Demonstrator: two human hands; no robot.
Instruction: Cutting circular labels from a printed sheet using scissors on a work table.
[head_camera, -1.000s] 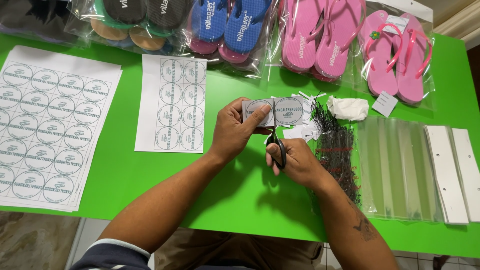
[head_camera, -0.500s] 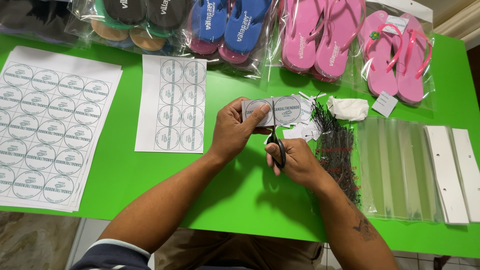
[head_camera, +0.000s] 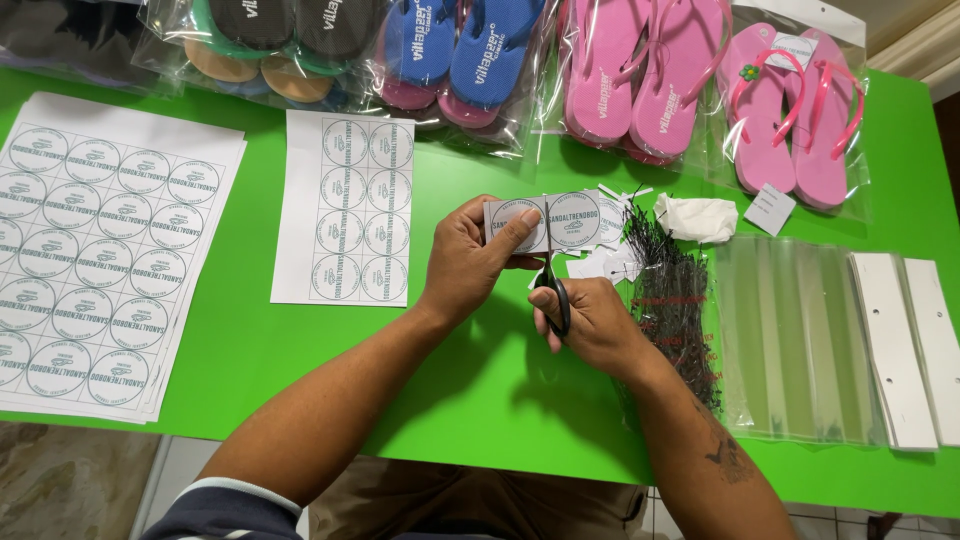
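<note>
My left hand (head_camera: 472, 258) pinches a narrow paper strip with two round printed labels (head_camera: 545, 222), held above the green table (head_camera: 480, 390). My right hand (head_camera: 588, 322) grips black-handled scissors (head_camera: 550, 290), whose blades point up and cross the strip between the two round labels. Small white paper offcuts (head_camera: 600, 262) lie just right of the strip.
A cut label sheet (head_camera: 345, 208) lies left of my hands, a stack of full label sheets (head_camera: 90, 260) at far left. Bagged flip-flops, dark (head_camera: 260, 40), blue (head_camera: 460, 55) and pink (head_camera: 640, 70), line the far edge. Black tag fasteners (head_camera: 672, 300), clear bags (head_camera: 800, 340) and white card strips (head_camera: 905, 345) lie right.
Hardly anything differs; the hands, strip and scissors stay in the same place, with the blades still on the strip.
</note>
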